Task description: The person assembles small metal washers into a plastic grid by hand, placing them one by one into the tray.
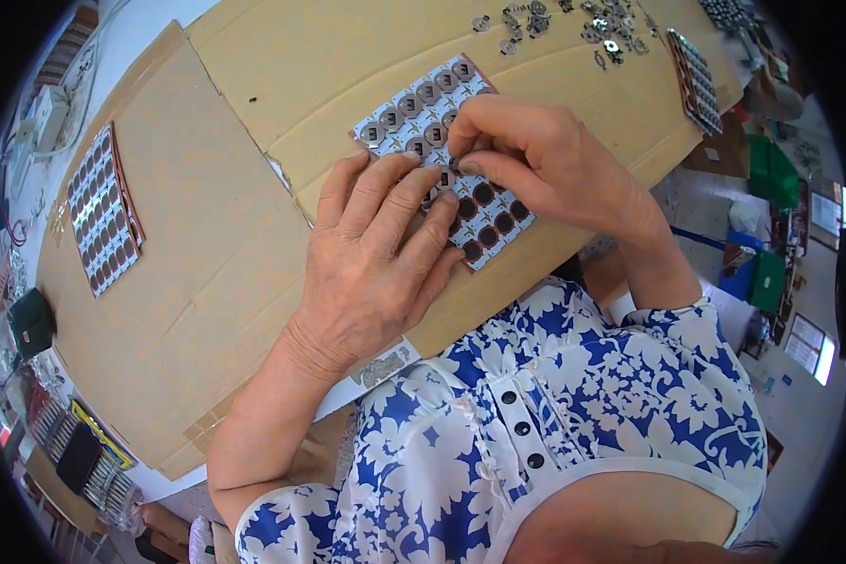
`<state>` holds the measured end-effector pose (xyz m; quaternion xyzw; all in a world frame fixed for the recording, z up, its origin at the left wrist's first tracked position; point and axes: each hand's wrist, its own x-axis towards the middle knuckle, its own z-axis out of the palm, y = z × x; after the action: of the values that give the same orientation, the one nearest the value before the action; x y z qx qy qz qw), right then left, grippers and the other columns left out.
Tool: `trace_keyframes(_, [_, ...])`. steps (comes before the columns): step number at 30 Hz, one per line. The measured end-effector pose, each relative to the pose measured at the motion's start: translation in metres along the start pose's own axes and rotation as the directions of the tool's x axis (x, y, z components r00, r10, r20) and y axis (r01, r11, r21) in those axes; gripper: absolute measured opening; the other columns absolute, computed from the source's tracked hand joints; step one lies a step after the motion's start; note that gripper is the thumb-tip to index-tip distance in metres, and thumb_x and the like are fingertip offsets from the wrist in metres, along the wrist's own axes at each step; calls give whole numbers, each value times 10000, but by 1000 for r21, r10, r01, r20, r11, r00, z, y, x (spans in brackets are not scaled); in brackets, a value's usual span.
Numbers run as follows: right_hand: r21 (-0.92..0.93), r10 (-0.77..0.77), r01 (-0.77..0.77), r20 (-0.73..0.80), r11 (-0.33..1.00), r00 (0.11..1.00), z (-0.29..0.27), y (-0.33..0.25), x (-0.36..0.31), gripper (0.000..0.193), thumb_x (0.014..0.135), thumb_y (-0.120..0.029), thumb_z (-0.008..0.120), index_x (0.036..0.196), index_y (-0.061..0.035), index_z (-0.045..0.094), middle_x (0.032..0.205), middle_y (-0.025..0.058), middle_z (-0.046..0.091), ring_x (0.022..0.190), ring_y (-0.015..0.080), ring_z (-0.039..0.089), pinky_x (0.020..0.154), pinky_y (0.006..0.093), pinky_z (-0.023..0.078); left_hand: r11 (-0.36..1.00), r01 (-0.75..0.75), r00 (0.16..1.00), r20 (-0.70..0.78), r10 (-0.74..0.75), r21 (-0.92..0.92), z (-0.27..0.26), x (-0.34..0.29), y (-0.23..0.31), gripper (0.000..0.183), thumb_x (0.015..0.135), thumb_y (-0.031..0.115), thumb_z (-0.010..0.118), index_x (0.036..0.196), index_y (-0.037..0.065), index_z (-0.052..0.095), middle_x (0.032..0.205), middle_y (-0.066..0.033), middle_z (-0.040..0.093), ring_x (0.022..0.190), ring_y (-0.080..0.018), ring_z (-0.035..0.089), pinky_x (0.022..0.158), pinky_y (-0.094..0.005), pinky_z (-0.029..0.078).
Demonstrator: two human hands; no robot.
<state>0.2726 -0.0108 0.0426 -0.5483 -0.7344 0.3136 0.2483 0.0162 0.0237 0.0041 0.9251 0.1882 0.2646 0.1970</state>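
Note:
A white panel (pixel 385 111) with rows of round places lies on the cardboard in front of me. Its far rows carry grey metal discs with small dark marks; the near rows show bare dark circles ringed in reddish brown. My left hand (pixel 371 249) rests across the panel's left part, fingers apart and tips on the discs. Close beside it, my right hand (pixel 545 164) bends over the panel's middle, thumb and forefinger pinched together. Whatever sits between those fingertips is too small and covered to make out. Both hands hide part of the middle rows.
Loose metal pieces (pixel 611 28) lie scattered at the far edge. Similar panels sit in a stack (pixel 106 211) at the left and another stack (pixel 694 80) at the far right. Cardboard (pixel 207 310) covers the table. Green bins (pixel 771 171) stand beyond its right side.

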Motion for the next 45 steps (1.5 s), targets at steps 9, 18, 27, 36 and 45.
trace_keyframes(9, [-158,-94,117,146,981,985,-6,1,11,120,1046,-118,707,1122,-26,694,1051,182,713,1017,432,716,860,518,569,1000,-5,1000,-5,5,-19,1,-2,-2,523,788,246,915,1235,10,781,1385,-167,719,1340,-371,658,1190,-643,493])
trace_keyframes(18, [-61,-79,73,-103,995,992,13,2,-6,107,1038,-42,695,1138,-14,670,1059,168,698,993,405,705,859,494,569,999,22,1000,5,-22,-35,0,-1,-1,548,791,292,924,1241,12,787,1382,-169,730,1344,-375,660,1202,-643,482])
trace_keyframes(27, [-60,-139,143,69,988,988,1,5,3,94,1040,-54,707,1110,-6,665,1031,178,680,970,422,702,847,494,561,1000,20,1000,14,-19,-21,1,-4,-1,556,804,310,929,1256,17,790,1408,-164,730,1362,-365,659,1220,-653,467])
trace_keyframes(36, [0,-107,107,-19,994,994,8,6,-11,112,1003,17,716,1102,3,664,1023,157,673,959,393,703,820,464,562,999,25,999,25,-25,-26,0,-3,1,571,795,314,932,1265,23,788,1422,-154,725,1372,-357,653,1232,-648,459])
trace_keyframes(45, [-18,-74,74,-7,997,997,9,-2,-1,121,996,2,723,1092,9,649,1020,180,692,969,421,711,843,500,569,999,25,999,28,-24,-30,2,-2,1,571,794,304,932,1269,22,786,1428,-147,723,1384,-349,646,1240,-645,454])
